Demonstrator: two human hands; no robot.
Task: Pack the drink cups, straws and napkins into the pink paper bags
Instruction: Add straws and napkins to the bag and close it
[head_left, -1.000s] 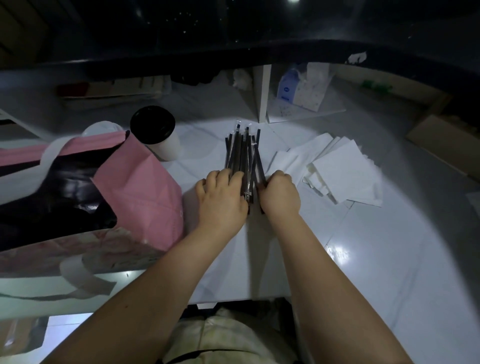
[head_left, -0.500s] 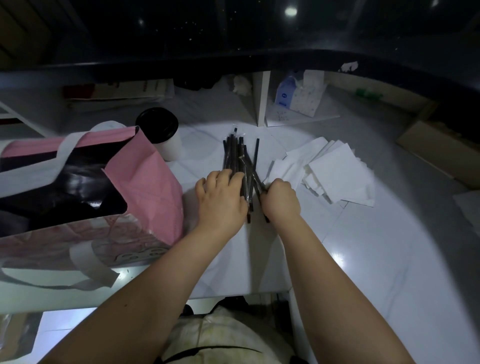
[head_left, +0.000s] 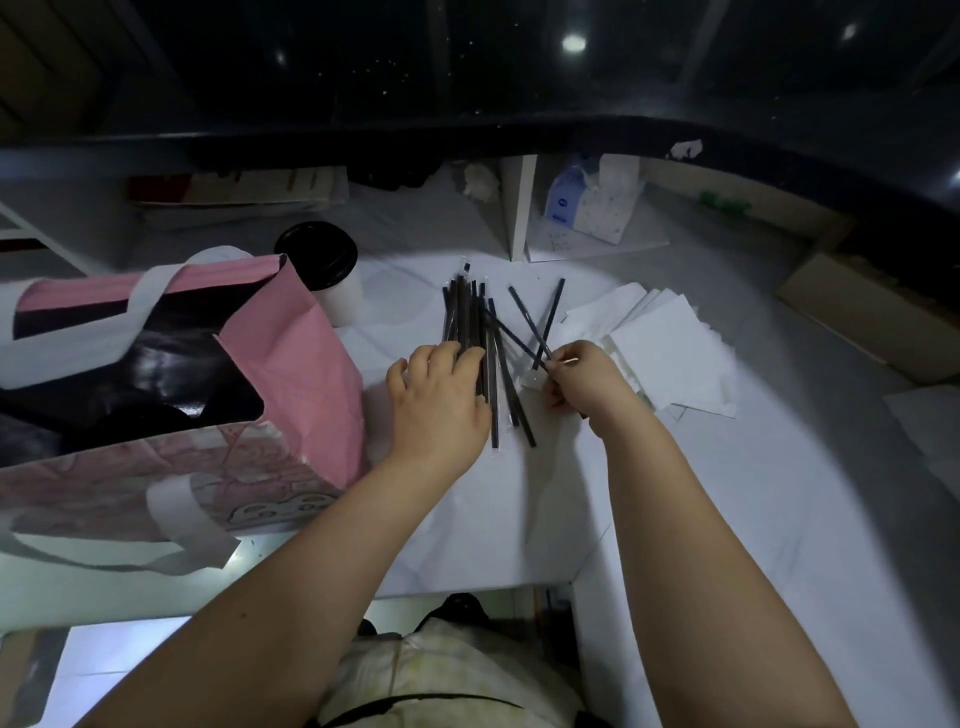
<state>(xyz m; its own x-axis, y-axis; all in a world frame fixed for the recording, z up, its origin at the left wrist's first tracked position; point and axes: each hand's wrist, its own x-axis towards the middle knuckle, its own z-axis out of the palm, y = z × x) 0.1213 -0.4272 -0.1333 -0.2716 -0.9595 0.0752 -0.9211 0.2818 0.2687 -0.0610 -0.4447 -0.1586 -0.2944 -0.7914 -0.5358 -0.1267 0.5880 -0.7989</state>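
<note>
The right hand (head_left: 582, 376) now pinches a few straws (head_left: 535, 325), fanned clear of the bundle (head_left: 467, 322). The left hand (head_left: 441, 395) lies flat, pinning the rest to the counter (head_left: 727, 493); bagging likely follows.

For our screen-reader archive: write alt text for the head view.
The right hand pinches a few wrapped black straws pulled aside from the pile that the left hand presses on the white table, between an open pink paper bag and napkins.
</note>
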